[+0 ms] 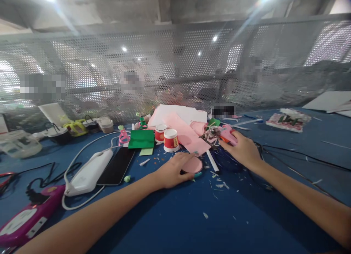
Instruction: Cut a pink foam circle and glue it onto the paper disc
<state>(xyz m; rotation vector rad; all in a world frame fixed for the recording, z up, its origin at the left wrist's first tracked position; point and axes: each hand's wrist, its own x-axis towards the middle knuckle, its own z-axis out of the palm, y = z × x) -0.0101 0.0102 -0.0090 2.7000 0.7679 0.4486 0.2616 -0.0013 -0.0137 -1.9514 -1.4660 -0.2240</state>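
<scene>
My left hand point(175, 170) is closed around the edge of a round pink disc point(193, 165) with a dark rim, low over the blue table. Its thumb is at the near side and its fingers at the far side. To the right, my right hand point(244, 150) grips a pink glue gun point(229, 134) with an orange trigger. The gun's front end points left into a messy brown and silvery clump point(213, 132). Beyond my left hand stand two red-and-white paper cups point(171, 140) point(160, 132). Pink paper sheets point(182, 131) lie between the cups and the gun.
A black phone point(116, 167), a white power bank point(90, 171) and a purple power strip point(34, 213) with cables lie left. Green card point(142, 139) sits behind the phone. Paper scraps point(219, 185) litter the table point(175, 224). A perforated metal screen point(175, 71) rises behind.
</scene>
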